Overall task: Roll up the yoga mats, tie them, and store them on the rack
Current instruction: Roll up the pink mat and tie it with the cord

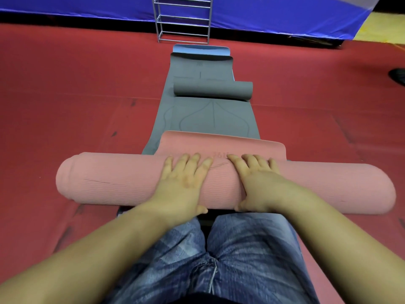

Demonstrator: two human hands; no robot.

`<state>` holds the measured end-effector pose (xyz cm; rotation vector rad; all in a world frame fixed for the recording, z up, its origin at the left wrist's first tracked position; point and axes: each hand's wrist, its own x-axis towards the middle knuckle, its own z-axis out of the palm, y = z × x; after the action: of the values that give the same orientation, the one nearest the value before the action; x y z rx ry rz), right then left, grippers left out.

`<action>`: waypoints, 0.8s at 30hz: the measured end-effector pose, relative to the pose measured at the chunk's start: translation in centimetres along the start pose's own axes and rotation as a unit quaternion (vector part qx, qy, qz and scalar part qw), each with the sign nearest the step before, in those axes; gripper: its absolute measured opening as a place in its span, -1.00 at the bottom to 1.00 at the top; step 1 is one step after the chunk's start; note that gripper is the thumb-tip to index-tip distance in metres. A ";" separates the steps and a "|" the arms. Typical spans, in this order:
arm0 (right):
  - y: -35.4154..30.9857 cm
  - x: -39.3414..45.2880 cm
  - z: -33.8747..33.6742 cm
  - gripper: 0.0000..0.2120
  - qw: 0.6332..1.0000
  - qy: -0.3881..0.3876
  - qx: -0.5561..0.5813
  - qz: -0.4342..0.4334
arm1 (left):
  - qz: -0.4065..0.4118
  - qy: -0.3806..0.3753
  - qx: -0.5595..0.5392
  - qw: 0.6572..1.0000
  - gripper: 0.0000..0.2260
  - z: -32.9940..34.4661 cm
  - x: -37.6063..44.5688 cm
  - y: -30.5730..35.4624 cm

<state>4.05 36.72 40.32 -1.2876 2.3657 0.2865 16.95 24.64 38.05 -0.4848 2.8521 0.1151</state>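
Both hands, left (184, 178) and right (258, 181), lay flat-fingered mid-frame on the pink roll (122, 178), gripping nothing, pressing it tight.

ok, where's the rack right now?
In the head view the metal rack stands top centre, at the far end of the grey mat, on the red floor against the blue sheet.

Both arms reach forward; the left hand (185, 179) and right hand (259, 182) press flat, fingers straight and pointing far.
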 end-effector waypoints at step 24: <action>2.6 2.4 -0.6 0.10 0.996 0.051 0.077 0.001 | -0.026 0.012 0.014 0.999 0.02 0.3 4.3 -1.4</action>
<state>0.60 36.13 39.72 -1.2538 2.4201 0.0387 13.55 21.97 36.66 -0.5580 2.8576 0.0608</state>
